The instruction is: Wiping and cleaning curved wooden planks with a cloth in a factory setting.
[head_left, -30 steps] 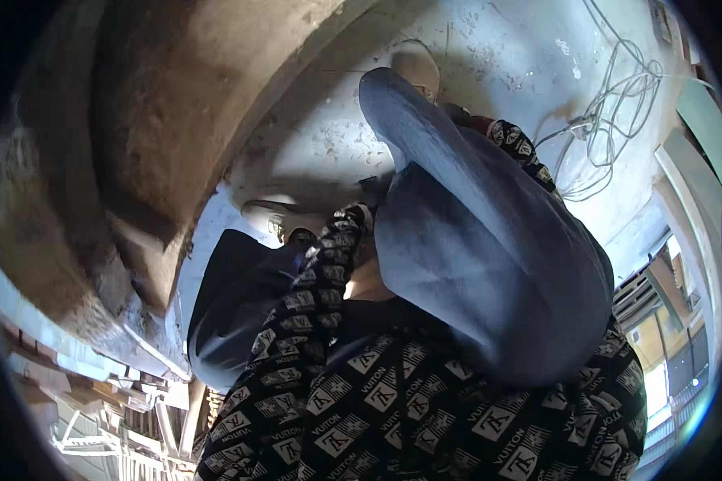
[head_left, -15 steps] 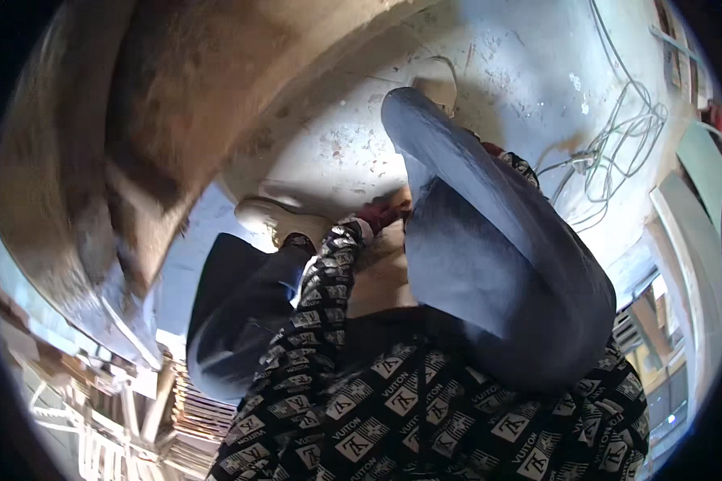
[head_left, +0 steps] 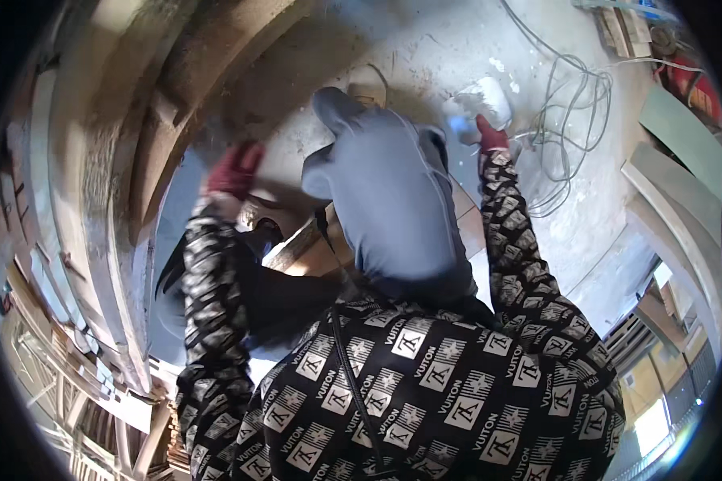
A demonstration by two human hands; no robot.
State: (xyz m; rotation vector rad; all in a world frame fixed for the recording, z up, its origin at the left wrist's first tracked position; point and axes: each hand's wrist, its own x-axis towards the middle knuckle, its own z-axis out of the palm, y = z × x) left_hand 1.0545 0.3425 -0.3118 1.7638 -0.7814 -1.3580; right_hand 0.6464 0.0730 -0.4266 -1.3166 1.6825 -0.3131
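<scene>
Red-gloved, my right hand meets a pale object at one o'clock, its grip too blurred to tell; my left hand, at ten, has fingers spread, perhaps balancing me over my bent leg.

Left hand blurred, right hand farther forward, hands well apart

I'm reading matt printed cloth on the shirt; smooth grey cloth trousers; red gloves, cloth-looking but blurred; rough, matt wooden beam; scuffed, concrete-looking floor with a slight sheen; smooth matt green panel.
</scene>
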